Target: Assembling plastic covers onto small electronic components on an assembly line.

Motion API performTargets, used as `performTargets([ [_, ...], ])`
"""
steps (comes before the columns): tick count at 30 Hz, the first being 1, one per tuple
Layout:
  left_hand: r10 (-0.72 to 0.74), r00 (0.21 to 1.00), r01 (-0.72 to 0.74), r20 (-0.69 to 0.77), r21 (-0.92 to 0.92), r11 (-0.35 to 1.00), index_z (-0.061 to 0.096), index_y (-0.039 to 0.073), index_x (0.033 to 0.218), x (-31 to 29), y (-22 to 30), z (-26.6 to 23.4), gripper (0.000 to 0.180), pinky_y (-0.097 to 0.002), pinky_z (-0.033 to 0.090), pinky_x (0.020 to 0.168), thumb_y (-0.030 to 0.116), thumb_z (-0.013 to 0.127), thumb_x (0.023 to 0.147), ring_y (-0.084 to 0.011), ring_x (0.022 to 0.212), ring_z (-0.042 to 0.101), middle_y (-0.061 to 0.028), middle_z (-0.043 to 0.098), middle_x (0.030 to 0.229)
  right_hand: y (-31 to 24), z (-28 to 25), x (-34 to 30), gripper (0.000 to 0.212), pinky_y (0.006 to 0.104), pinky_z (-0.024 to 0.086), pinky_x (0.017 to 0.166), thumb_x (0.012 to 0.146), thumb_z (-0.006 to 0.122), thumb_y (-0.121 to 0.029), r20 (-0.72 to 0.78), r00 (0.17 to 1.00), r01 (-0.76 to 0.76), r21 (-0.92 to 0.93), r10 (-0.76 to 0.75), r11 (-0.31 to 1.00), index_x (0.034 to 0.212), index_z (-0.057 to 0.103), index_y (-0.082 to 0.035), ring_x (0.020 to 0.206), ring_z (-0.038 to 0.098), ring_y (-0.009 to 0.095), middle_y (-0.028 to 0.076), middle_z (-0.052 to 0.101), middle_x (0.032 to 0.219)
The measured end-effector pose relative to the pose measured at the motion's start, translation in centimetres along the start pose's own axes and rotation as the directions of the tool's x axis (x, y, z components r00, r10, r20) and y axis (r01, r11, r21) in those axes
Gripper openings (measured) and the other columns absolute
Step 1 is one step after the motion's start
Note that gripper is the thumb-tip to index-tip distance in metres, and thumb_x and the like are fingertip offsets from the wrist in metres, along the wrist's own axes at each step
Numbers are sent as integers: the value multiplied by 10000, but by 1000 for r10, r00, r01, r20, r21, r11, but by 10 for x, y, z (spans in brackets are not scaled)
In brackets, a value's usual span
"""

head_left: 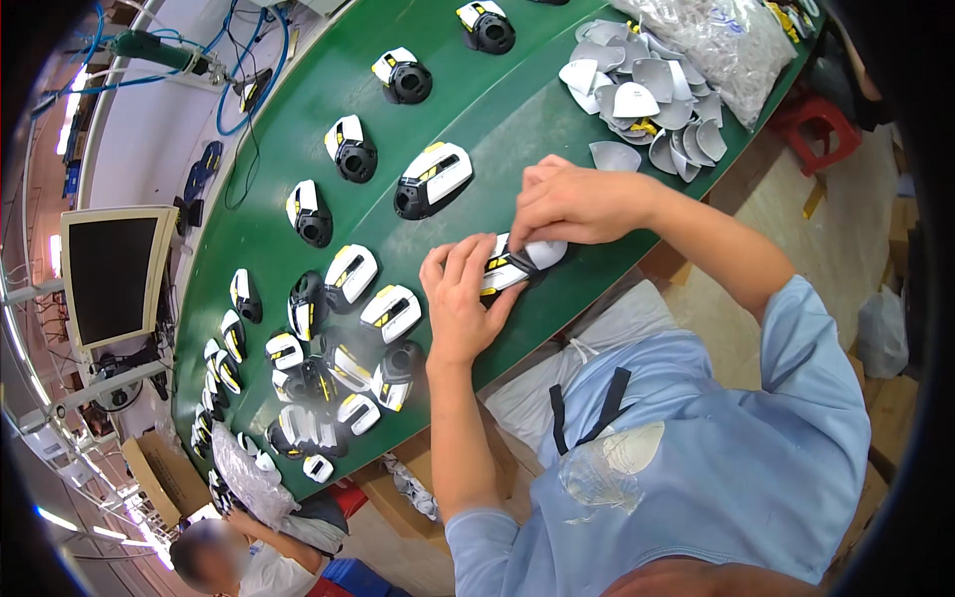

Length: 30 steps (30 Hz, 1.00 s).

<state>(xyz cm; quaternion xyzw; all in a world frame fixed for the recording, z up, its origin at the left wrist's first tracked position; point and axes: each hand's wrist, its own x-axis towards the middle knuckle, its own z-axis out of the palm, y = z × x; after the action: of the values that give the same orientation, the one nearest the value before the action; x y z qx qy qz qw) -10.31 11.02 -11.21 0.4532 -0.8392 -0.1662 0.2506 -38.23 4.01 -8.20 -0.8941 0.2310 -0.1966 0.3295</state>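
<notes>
Together, left hand (460,303) and right hand (577,204) grip one white mouse (517,264) (yellow-striped), green belt (517,119).

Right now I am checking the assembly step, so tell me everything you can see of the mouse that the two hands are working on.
The mouse is a white computer mouse body with black parts and yellow accents, seemingly hard plastic. It lies on its side, tilted, at the near edge of the green belt. The left hand cups it from below, fingers wrapped over its black and yellow end. The right hand presses a smooth pale shell piece onto its far end with the fingertips. Its underside is hidden.
</notes>
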Motion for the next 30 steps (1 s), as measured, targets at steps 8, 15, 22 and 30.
performTargets([
  [8,-33,998,33,-49,-13,999,652,77,1405,-9,2,11,697,-619,370,1215,232,927,784,-417,1344,556,-107,681,1416,5,61,-15,341,457,593,929,949,835,-250,-252,932,-273,-16,261,962,1217,738,-63,1103,735,303,134,742,1260],
  [15,-33,998,33,-57,-5,999,654,79,1407,-10,1,12,700,-629,374,1211,236,927,782,-415,1338,561,-104,684,1418,3,45,-20,577,455,591,993,857,909,-319,-172,979,-108,4,107,994,1310,688,-39,1160,729,357,141,758,1326],
  [22,-48,997,48,-59,-9,999,665,71,1392,-11,2,12,687,-620,377,1205,236,926,779,-412,1331,565,-113,689,1411,7,44,-22,590,431,579,968,839,903,-333,-198,980,-43,-48,33,998,1334,732,-61,1102,687,319,87,761,1308],
  [30,38,995,-37,-90,13,999,663,43,1397,-5,-6,8,698,-574,391,1183,228,931,779,-418,1304,578,-137,696,1388,8,39,-19,549,405,449,815,879,848,-477,-220,975,-62,-196,17,979,1327,783,-167,961,635,257,-8,778,1215],
])
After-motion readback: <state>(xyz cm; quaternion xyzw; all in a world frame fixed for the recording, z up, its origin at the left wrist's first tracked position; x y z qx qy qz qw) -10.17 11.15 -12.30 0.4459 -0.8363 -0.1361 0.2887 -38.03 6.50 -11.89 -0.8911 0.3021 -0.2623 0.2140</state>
